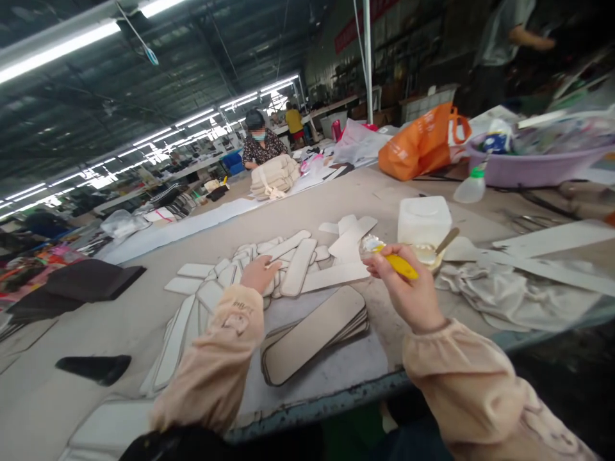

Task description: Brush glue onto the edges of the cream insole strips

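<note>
My left hand (258, 275) reaches onto a loose pile of small pale rounded strips (300, 266), fingers apart and touching the pieces; no piece is visibly lifted. My right hand (408, 291) is closed around the yellow handle of a brush (400, 264), its whitish, smeared head pointing up and left. Close in front of me lies a stack of larger rounded beige panels (314, 336). Beyond the brush stand a white plastic container (423, 218) and a small dish of white paste (425, 255) with a stick in it.
Crumpled whitish cloth (519, 294) and long white strips (557, 256) lie right. Behind them are a squeeze bottle (471, 186), an orange bag (423, 144) and a purple basin (538, 163). A black pointed object (93, 368) lies left. Across the table, a person (262, 141) stands at a bundle.
</note>
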The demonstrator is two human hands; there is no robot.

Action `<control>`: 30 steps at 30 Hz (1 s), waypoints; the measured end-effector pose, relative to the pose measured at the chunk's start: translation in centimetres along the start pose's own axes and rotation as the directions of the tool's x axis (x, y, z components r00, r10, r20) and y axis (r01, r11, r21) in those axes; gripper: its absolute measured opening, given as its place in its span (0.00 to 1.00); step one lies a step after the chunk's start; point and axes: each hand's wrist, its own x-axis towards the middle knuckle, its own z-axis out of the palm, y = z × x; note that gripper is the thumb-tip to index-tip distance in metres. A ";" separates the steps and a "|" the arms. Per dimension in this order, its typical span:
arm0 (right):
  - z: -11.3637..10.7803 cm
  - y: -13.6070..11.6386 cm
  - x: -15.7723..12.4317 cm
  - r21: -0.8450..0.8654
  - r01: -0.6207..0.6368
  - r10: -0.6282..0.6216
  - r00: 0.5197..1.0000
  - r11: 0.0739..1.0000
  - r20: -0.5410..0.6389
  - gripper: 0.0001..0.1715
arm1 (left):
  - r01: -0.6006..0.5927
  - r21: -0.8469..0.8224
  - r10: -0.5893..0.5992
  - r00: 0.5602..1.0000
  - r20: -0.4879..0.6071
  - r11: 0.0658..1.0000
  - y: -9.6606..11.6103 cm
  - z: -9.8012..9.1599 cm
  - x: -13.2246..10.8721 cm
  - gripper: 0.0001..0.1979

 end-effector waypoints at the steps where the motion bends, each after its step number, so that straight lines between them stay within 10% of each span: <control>1: 0.2 -0.2 -0.2 -0.011 -0.016 0.016 1.000 1.000 0.003 0.17 | -0.020 0.037 0.020 1.000 -0.005 0.999 -0.6 -0.5 -1.9 0.26; 10: 3.0 -1.9 -2.7 0.081 -0.167 0.150 0.972 0.983 0.183 0.19 | -0.129 0.110 0.114 0.984 0.136 0.985 -7.1 -0.4 -18.6 0.45; 21: 9.3 -2.9 -8.1 -0.142 -0.319 0.341 0.744 0.937 0.575 0.23 | -0.217 0.026 0.215 0.974 0.066 0.976 -9.6 2.0 -17.9 0.45; 30: 10.8 -1.6 -9.0 -0.327 -0.061 0.256 0.760 0.943 0.597 0.29 | -0.223 0.062 0.220 0.974 0.052 0.973 -9.9 2.5 -17.6 0.48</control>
